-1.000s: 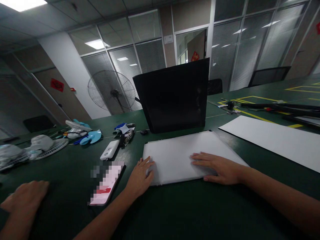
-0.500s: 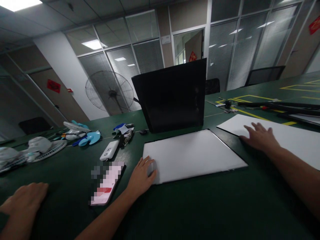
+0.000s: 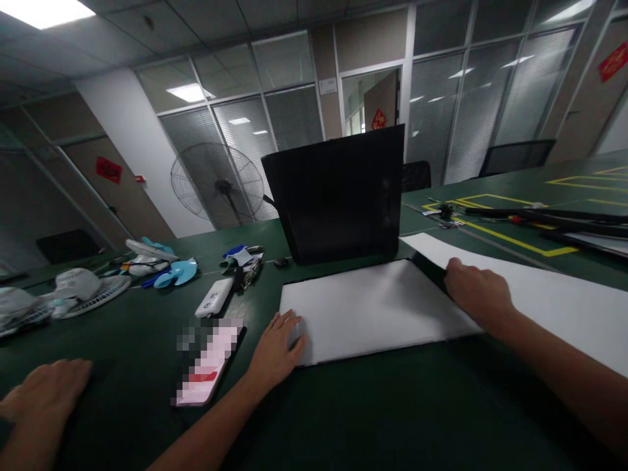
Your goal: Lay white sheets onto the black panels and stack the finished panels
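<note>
A flat white panel with a thin dark rim lies on the green table in front of me. My left hand rests over its left edge, fingers and thumb apart. To the right is a large white sheet, seemingly flexible, its left part raised near the panel's right side. My right hand has its fingers closed on the left edge of this sheet; the thumb side points up and the fingertips are hidden. Behind the panel stands a black screen-like board.
Left of me lie a phone, a white power bank and keys. Another person's hand rests at the far left. Fan parts sit beyond it. Black strips lie at the right on the green table.
My right hand has closed from spread fingers onto the white sheet's edge. Hand and sheet have shifted left, toward the panel. My left hand and the panel stay nearly in place.
</note>
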{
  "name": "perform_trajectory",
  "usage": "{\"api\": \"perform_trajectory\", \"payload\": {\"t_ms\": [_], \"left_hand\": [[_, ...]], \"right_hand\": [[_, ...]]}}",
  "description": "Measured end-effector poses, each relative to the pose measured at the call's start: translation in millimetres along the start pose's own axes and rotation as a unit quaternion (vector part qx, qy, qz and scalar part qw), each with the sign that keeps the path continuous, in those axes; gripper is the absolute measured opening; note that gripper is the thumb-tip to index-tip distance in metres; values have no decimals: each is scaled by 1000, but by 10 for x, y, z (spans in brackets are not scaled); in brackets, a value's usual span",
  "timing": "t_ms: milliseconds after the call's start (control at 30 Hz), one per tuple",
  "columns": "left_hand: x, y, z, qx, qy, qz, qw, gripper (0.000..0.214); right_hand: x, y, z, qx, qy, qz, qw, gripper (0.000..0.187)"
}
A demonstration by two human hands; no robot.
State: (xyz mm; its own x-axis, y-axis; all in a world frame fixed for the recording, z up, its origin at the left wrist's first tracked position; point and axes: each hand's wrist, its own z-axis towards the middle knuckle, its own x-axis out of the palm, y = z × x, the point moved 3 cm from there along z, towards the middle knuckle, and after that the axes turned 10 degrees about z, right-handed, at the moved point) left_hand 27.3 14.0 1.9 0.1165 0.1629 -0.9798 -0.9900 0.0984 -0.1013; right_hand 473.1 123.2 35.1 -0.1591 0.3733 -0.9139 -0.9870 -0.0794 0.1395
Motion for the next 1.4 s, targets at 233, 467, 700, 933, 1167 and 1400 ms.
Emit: {"api": "perform_trajectory", "payload": {"t_ms": [233, 467, 700, 933, 1167, 1400], "left_hand": [[-6, 37, 3, -28, -6, -46, 999, 62], [13, 25, 20, -25, 23, -10, 999, 76], [-67, 46, 69, -62, 0, -11, 998, 50], [-19, 92, 85, -57, -4, 27, 998, 45], [-50, -73, 4, -30, 44, 90, 995, 52], [-31, -93, -33, -13, 41, 102, 994, 54]], "right_hand": [[106, 1212, -692, -325, 125, 36, 937, 19], [145, 1462, -953, -440, 181, 227, 850, 40], [58, 1326, -840, -454, 259, 304, 796, 66], [138, 931, -511, -390, 215, 257, 858, 79], [166, 796, -396, -382, 245, 245, 856, 73], [125, 894, -510, -515, 118, 204, 824, 45]]}}
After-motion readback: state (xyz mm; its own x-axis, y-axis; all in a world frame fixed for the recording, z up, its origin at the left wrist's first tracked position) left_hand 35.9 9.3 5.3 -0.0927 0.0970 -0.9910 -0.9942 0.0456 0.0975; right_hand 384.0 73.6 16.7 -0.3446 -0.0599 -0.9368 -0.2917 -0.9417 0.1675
